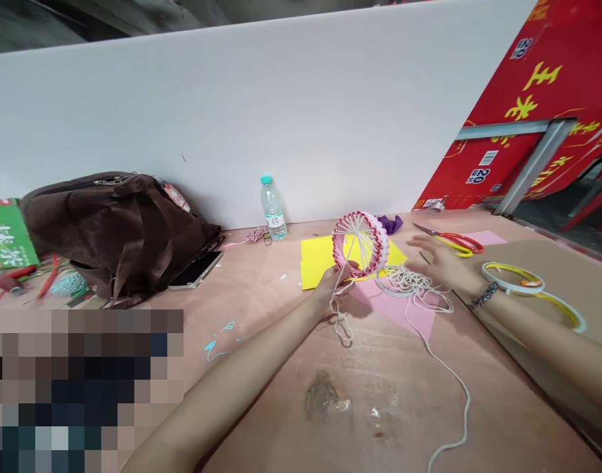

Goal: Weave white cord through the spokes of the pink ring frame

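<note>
My left hand point(333, 289) grips the lower edge of a round hoop point(383, 246) wrapped in pink and white, with white strings crossing its middle. The hoop stands upright above yellow paper point(313, 263). A loose white cord dangles from that hand. To the right, my right hand point(436, 259) is raised over the table, blurred, its fingers apart and holding nothing. Between the hands a tangled pile of white cord point(411, 281) lies on pink paper point(419, 318), and one strand trails toward the front edge. Red and yellow scissors point(461, 243) lie just beyond my right hand.
On the table point(281, 374) are a clear bottle point(274, 209), a phone point(196, 269), a brown bag point(118, 230), a green box point(10, 233) and purple cloth point(390, 225). Two rings point(513, 277) lie at right. A white panel point(222, 118) stands behind.
</note>
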